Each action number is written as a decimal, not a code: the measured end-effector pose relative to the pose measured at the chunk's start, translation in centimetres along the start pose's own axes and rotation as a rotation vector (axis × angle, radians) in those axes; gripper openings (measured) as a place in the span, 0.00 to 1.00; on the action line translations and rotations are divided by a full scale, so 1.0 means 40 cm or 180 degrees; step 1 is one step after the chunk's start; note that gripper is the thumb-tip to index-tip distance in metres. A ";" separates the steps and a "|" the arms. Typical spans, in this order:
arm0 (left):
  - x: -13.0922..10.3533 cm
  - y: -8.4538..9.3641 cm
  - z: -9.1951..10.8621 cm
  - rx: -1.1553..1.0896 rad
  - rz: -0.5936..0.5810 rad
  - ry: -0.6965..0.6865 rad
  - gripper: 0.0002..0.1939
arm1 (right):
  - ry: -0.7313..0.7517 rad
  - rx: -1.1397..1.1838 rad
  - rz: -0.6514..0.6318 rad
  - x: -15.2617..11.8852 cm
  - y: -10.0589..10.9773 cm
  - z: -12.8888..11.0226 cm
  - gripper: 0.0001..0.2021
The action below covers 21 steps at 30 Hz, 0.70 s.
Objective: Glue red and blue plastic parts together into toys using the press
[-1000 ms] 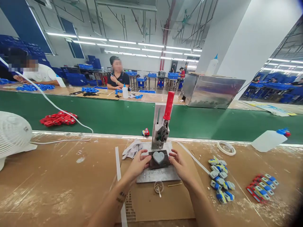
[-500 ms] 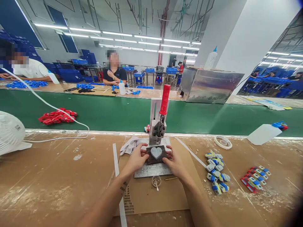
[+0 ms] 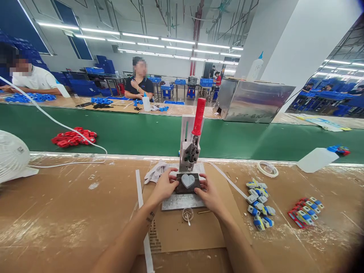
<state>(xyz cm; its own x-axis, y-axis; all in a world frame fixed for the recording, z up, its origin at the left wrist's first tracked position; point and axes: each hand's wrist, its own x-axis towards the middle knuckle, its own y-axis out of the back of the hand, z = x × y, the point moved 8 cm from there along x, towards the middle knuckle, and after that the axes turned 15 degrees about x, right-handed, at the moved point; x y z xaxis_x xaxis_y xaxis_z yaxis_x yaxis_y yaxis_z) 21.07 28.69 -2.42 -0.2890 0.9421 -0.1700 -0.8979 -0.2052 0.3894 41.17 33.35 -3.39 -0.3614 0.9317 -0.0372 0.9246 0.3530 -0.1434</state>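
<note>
A dark rectangular block point(image 3: 184, 190) with a grey heart-shaped piece point(image 3: 188, 181) on its top lies at the metal base plate point(image 3: 182, 203) of a hand toggle press point(image 3: 187, 148). My left hand point(image 3: 167, 185) grips the block's left side between thumb and fingers. On the opposite side, my right hand point(image 3: 209, 190) grips it the same way. The press's red handle point(image 3: 199, 116) points upward, just behind the block. In front of the plate sits a small round dish point(image 3: 187, 213) with a cotton swab point(image 3: 189, 220) in it.
Right of my arm lie blue-and-white parts point(image 3: 258, 204), red-and-blue parts point(image 3: 305, 212) and a tape roll point(image 3: 267, 169). A white cloth point(image 3: 156, 170) is left of the press. Red parts point(image 3: 74, 137) lie on the green belt point(image 3: 136, 132). Two people sit beyond it.
The block has turned slightly and sits squarer to the press, both hands still on it. The red pile on the belt has shifted right. The view has dipped slightly.
</note>
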 end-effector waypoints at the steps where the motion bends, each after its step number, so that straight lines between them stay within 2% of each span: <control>1: 0.001 0.000 0.000 0.0026 0.0015 0.0009 0.27 | 0.0001 0.0000 -0.0003 -0.001 -0.001 -0.001 0.31; 10: 0.002 0.002 0.000 0.0115 0.0063 0.0006 0.25 | 0.0059 0.0026 0.0028 0.005 -0.002 0.003 0.31; 21: -0.017 -0.012 -0.016 -0.0146 0.0012 0.0191 0.22 | 0.0137 -0.0013 -0.0025 0.010 -0.002 0.003 0.29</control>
<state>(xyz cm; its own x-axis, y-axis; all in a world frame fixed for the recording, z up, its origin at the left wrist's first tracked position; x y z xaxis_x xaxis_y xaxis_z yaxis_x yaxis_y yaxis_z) 21.47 27.99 -3.08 -0.3106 0.9240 -0.2230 -0.9106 -0.2220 0.3485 40.93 33.70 -3.53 -0.3631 0.9317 0.0065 0.9223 0.3604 -0.1395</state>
